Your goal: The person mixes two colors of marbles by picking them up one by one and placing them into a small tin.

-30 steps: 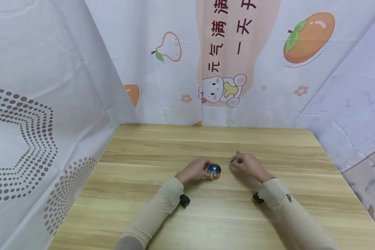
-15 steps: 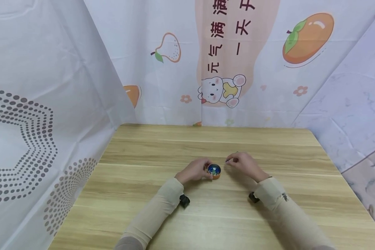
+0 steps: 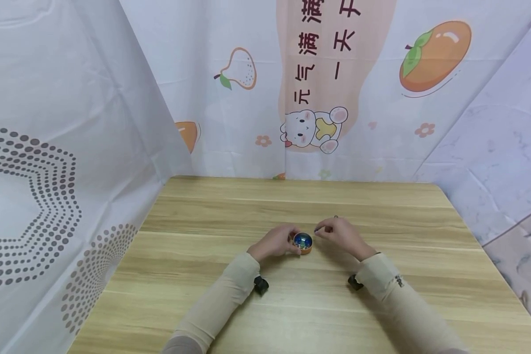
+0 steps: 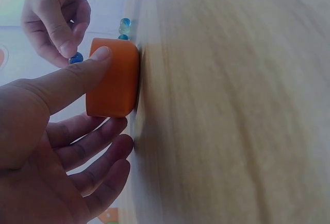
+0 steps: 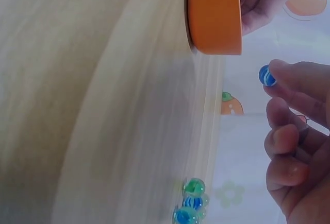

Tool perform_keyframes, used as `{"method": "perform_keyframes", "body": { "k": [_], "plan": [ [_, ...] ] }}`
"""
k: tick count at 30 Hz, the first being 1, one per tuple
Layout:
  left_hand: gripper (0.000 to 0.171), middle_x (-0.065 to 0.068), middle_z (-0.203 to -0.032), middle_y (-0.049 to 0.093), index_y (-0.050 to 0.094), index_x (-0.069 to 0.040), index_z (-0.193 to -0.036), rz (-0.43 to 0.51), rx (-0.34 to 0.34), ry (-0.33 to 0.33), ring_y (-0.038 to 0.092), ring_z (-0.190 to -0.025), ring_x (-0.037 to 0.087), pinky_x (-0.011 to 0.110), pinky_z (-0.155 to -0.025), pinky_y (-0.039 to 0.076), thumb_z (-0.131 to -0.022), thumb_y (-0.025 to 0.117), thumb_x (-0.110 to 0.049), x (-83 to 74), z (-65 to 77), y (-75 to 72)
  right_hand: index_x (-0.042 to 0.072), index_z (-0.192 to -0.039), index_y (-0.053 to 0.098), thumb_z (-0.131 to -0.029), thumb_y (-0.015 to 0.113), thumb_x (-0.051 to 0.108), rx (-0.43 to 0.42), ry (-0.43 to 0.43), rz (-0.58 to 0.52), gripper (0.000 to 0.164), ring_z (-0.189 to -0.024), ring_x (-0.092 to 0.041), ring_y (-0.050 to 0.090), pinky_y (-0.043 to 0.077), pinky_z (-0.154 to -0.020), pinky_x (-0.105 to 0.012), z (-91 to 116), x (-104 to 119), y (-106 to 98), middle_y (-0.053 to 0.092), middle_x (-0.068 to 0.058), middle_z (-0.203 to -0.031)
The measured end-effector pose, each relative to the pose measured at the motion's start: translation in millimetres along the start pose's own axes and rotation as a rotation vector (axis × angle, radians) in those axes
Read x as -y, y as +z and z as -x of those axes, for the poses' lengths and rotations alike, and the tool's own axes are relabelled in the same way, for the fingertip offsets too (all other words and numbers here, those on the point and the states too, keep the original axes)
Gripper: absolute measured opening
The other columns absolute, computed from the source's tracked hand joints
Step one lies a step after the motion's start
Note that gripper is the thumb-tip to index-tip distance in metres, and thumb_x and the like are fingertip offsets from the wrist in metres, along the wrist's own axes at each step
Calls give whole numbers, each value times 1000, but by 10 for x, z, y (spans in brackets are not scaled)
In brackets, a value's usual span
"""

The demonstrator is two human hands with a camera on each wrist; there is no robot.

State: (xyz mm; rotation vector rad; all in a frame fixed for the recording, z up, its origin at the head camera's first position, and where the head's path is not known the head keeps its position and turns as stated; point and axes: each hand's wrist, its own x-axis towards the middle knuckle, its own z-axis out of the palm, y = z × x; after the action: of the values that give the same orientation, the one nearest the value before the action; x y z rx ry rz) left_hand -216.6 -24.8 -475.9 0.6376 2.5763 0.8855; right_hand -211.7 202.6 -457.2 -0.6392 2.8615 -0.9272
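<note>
In the head view, a small round orange cup (image 3: 307, 250) stands on the table with bluish marbles inside. My left hand (image 3: 274, 241) holds it from the left; the left wrist view shows the thumb along the side of the orange cup (image 4: 114, 82) and the fingers on the other side. Just right of the cup, my right hand (image 3: 344, 238) pinches a blue marble (image 5: 267, 75) with white swirls between thumb and forefinger. That marble is apart from the cup, above rim height. Several green and blue marbles (image 5: 193, 189) lie on the table by the right hand, mostly hidden in the head view.
The wooden table (image 3: 194, 206) has its far edge against a white printed curtain (image 3: 248, 113). Another curtain (image 3: 71, 123) hangs along the left side. A black wrist strap piece (image 3: 261, 284) sits under each sleeve.
My right hand has moved left with the blue marble, from beside the loose marbles to close by the cup. The left hand and the cup stay in place.
</note>
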Motion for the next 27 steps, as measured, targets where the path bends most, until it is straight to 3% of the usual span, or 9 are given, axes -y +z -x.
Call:
{"method": "perform_keyframes", "body": {
  "k": [27],
  "plan": [
    [47,-2,-107,65,62,-16,-118,-19,0,2,59,-96,11,28,-86,47,-78,82,-30,-19,8,-12,11,-97,76,-88,71,16,30,-46,-14,11,-60,-7,46,38,-55,-22,-16,62,178,62,5,-70]
  ]
}}
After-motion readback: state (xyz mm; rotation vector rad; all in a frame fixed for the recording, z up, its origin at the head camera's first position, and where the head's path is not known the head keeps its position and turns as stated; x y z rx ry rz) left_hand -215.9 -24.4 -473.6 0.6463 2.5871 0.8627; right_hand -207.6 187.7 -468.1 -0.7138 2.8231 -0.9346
